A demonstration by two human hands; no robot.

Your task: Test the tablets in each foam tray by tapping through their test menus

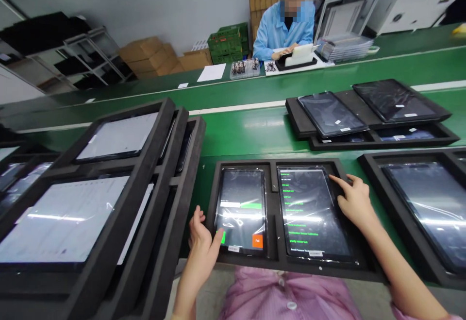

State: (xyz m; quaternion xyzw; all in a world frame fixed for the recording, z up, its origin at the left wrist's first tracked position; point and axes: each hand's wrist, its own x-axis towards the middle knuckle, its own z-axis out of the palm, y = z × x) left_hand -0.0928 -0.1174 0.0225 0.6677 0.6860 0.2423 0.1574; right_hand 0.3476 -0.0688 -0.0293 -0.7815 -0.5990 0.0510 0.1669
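In front of me a black foam tray (274,257) holds two tablets side by side, both screens lit. On the left tablet (242,189) are a white and green bar, a green patch at the lower left and an orange "Fail" button. Green test lines run down the right tablet (313,198). My left hand (202,244) is open at the tray's left edge, its thumb reaching over the left tablet's lower left corner by the green patch. With index finger stretched out, my right hand (355,201) points to the right tablet's upper right edge; it holds nothing.
Tilted foam trays (145,174) with tablets are stacked at the left. Another tray (378,164) with a tablet lies at the right; stacked trays (302,121) with tablets sit beyond. Across the green bench (247,135), a person (286,31) in blue works near green crates (225,43).
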